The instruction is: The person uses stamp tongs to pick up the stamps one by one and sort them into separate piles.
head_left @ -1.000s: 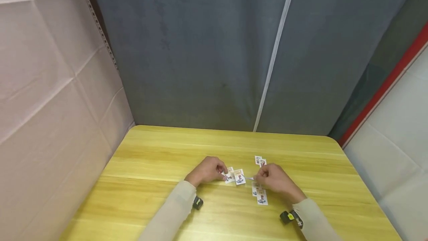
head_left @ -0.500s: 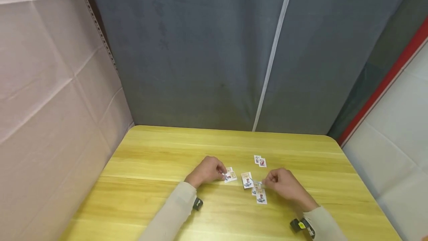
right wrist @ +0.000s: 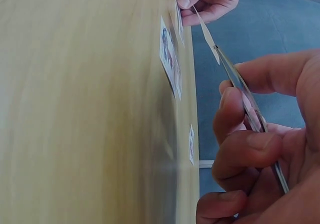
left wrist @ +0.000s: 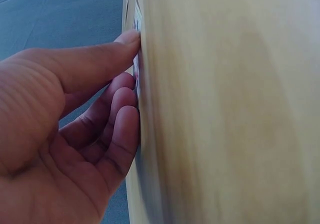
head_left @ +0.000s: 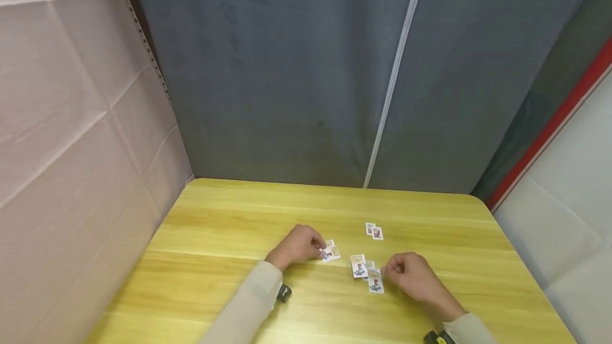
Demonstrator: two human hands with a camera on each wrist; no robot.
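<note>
Scene: a yellow wood-grain counter [head_left: 229, 238] before grey curtains, head view; small printed stamps lie in three groups near the lower centre of the frame.
Left hand [head_left: 296, 246]: its fingertips press a pair of stamps [head_left: 331, 252] flat to the counter; no curl round them shows, so the grip counts as released.
Right hand [head_left: 413, 275]: grip closed on slim metal tweezers [right wrist: 247, 102], thumb and fingers pinching the shaft.
Carried stamp [right wrist: 207, 32]: held at the tweezer tips, edge-on in the right wrist view and clear of the counter; in the head view it sits just left of the right-hand pile [head_left: 374, 280].
Far pair [head_left: 374, 231]: two stamps apart from both hands, above the pile.
Step in hand: judged to be carrying one stamp across with the tweezers.
Next move: likely calls for lowering the stamp flat beside the pile, then easing the tweezers so it does not cling or flip.
</note>
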